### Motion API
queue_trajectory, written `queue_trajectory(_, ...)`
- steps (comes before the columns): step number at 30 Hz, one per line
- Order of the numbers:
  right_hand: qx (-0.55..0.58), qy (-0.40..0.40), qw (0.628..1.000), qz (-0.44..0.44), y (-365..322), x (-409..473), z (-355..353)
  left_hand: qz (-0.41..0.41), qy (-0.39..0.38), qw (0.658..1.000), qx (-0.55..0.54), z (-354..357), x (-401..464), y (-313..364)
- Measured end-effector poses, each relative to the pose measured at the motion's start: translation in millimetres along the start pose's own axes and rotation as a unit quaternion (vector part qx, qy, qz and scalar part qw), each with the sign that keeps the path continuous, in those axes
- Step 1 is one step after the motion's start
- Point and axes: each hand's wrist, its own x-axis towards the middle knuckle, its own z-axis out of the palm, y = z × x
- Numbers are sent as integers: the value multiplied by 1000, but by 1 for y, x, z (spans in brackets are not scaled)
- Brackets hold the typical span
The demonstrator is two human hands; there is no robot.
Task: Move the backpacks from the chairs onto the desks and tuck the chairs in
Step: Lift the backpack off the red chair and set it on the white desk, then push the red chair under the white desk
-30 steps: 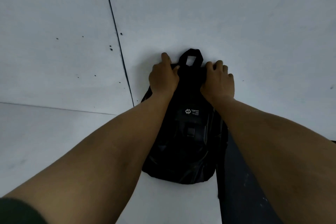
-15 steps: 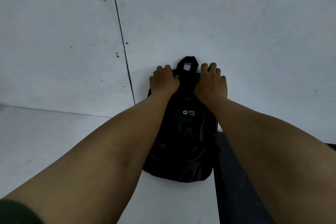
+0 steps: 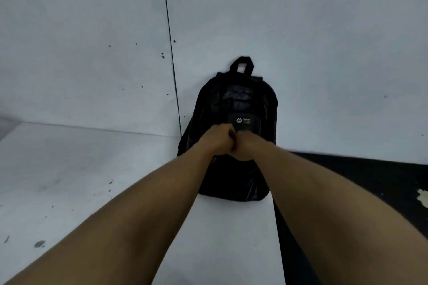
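A black backpack [image 3: 240, 99] with a top loop handle and a small white logo stands upright on the white desk [image 3: 81, 180], leaning back against the white wall panel. My left hand [image 3: 218, 140] and my right hand [image 3: 249, 146] are side by side in front of the pack's middle, just below the logo. Both have their fingers curled in. Whether they pinch the fabric or hold nothing is hidden by the backs of my hands and some blur. My forearms cover the pack's lower front. No chair is in view.
The white wall panel [image 3: 324, 53] rises directly behind the desk, with a dark vertical seam [image 3: 170, 53] left of the pack. The desk's right edge runs down past my right arm; beyond it lies a dark floor [image 3: 359, 183].
My hands left the top of the backpack, either side of the loop handle, and drew back toward me with fingers curled. The pack stays upright against the wall, its top now uncovered.
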Motion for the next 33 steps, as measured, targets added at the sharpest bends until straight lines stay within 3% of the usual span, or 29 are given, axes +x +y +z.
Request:
queue_trajectory(2,20,-21,1000,13,-2,-11,42,-17,-23,1000,-5,31,-21,-25)
queue_trajectory(6,73,-102,991,45,-16,-49,152,-52,-141,987,55,96,-89,-83)
queue_trajectory(10,77,-241,962,98,-28,-96,245,-117,-267,951,107,138,-160,-140)
queue_trajectory(14,100,-295,944,109,-37,-127,294,-169,-331,916,151,154,-203,-185)
queue_trajectory(17,126,-293,941,113,-45,-140,306,-197,-325,913,148,159,-221,-205)
queue_trajectory(27,215,-186,954,99,-54,-176,316,-211,-217,950,68,176,-258,-207)
queue_trajectory(33,182,-229,952,86,-31,-241,347,-252,-180,951,11,211,-319,-187)
